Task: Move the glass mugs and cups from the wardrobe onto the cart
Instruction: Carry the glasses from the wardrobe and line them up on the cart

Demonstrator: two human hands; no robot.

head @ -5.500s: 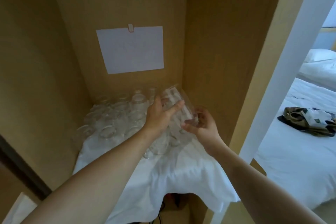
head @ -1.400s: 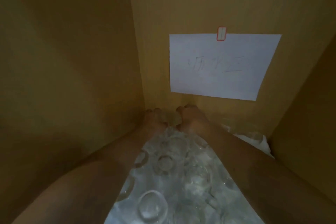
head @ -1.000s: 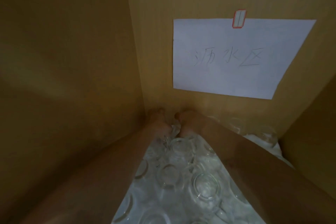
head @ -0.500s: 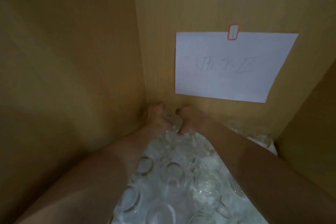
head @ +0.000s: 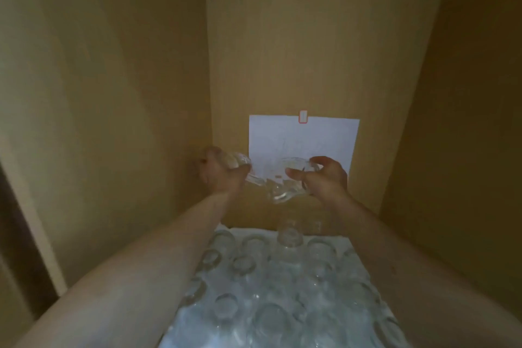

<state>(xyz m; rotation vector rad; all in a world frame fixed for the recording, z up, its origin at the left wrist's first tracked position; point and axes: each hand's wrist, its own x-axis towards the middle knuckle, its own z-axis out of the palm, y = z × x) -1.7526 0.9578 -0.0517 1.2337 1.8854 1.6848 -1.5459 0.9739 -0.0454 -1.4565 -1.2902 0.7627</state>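
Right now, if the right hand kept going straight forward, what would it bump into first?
Probably the white paper sheet clipped to the wardrobe's wooden back wall. The right hand, holding a clear glass cup, points at it, though depth is unclear.

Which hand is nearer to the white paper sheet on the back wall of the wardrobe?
The right hand. It holds a glass directly before the lower part of the paper sheet. The left hand, gripping another glass, is beside the sheet's left edge, near the corner.

Clear glossy glass cups [head: 254,285], matt wood wardrobe wall [head: 310,37], smooth white paper sheet [head: 324,138]
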